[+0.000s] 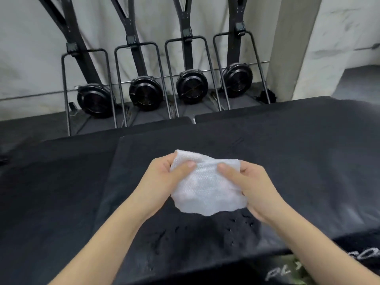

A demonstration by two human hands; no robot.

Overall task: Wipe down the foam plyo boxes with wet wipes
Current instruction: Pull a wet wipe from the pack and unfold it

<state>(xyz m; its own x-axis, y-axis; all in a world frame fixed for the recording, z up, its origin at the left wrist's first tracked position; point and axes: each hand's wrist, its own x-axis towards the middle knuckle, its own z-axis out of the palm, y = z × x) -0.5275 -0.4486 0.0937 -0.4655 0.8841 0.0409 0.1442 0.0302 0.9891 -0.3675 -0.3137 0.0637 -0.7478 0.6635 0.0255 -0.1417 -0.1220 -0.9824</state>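
Spreading a wet wipe (207,186), pinched by left hand (164,177) and right hand (253,186), apparently before the foam plyo box (287,153) is wiped.

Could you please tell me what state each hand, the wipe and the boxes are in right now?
left hand: pinches the wipe's left edge.
right hand: pinches the wipe's right edge.
wet wipe: spread between both hands, held above the box, not yet wiping.
nearest plyo box: black top, dark flecks near the front edge.
four ski machines: upright against the wall, unused.
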